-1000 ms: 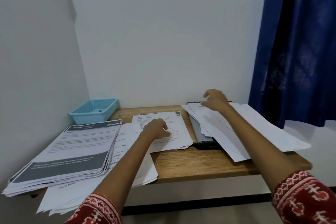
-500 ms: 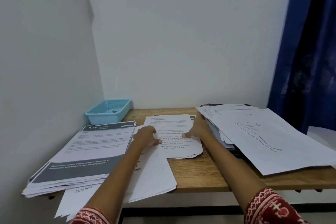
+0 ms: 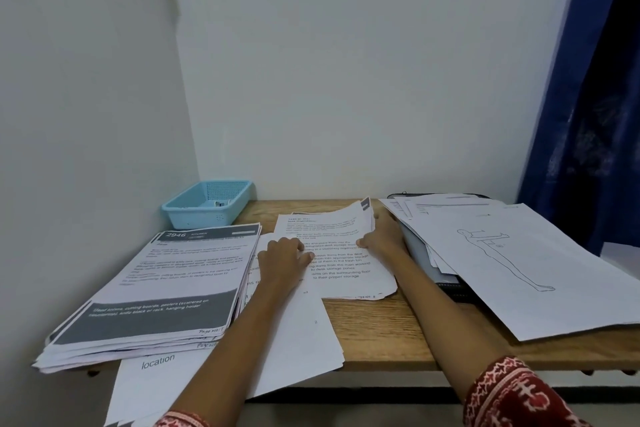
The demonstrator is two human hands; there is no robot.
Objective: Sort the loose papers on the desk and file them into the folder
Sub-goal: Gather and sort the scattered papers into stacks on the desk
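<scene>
Two hands point(image 3: 285, 258) point(image 3: 382, 236), one basket point(image 3: 207, 204).

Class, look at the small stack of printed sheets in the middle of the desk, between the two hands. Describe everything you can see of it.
The middle stack is a few white sheets with black text, on the wooden desk. Its far right corner curls up where the right hand grips that edge. The left hand presses on its left side. Its near edge looks ragged. It overlaps larger white sheets on its left.

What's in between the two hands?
In the head view, a printed sheet lies between the left hand and right hand; both touch it, and the right lifts its far edge.
</scene>
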